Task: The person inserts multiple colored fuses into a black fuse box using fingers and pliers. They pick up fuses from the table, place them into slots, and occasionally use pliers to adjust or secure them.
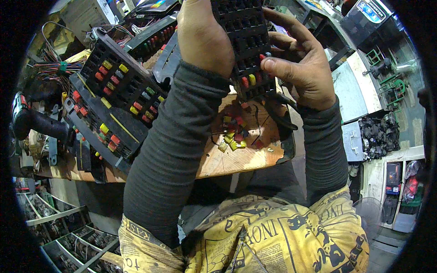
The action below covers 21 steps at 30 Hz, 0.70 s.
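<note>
A black fuse box (248,38) with rows of slots is held up in front of me. Red and yellow blade fuses (252,79) sit near its lower end. My right hand (307,63) grips the box's right side, fingers around the edge and behind. Its thumb presses at a small red fuse (262,57) on the front. My left hand (205,38) is against the box's left side; its fingers are cut off by the top edge. Below, loose fuses (234,134), yellow, red and dark, lie in a pile on the wooden table (218,161).
Left on the table lies a larger black fuse panel (118,86) with coloured fuses, beside wire bundles (59,68). A dark cable (280,113) hangs near the held box. Parts racks (59,227) stand lower left. At right are a metal case (353,141) and black parts (380,136).
</note>
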Motion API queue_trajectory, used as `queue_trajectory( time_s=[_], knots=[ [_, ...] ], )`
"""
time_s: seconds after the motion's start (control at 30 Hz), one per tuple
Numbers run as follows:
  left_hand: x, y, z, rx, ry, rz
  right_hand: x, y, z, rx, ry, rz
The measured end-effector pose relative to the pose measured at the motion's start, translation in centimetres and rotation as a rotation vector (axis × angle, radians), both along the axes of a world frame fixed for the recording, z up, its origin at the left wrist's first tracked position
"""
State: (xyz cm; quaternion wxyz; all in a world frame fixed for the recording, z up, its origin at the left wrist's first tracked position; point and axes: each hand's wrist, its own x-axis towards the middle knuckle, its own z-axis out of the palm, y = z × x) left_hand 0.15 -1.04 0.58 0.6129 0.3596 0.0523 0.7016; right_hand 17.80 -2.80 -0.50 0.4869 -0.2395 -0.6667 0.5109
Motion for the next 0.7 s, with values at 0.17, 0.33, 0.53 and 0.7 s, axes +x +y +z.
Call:
queue_trajectory(
  time_s=[0.17,0.33,0.53,0.7],
  knots=[
    [0.3,-0.7,0.4,-0.044,-0.017,-0.043,-0.3,0.2,-1.0,-0.036,0.135,0.038],
    [0.4,-0.7,0.5,-0.098,0.055,0.096,-0.4,0.4,-1.6,-0.008,0.153,0.059],
    [0.3,-0.2,0.1,-0.041,0.022,0.042,-0.5,0.2,-1.7,-0.024,0.162,0.028],
    [0.3,-0.2,-0.1,-0.073,0.054,0.078,-0.7,0.1,-1.8,-0.007,0.166,0.017]
  ],
)
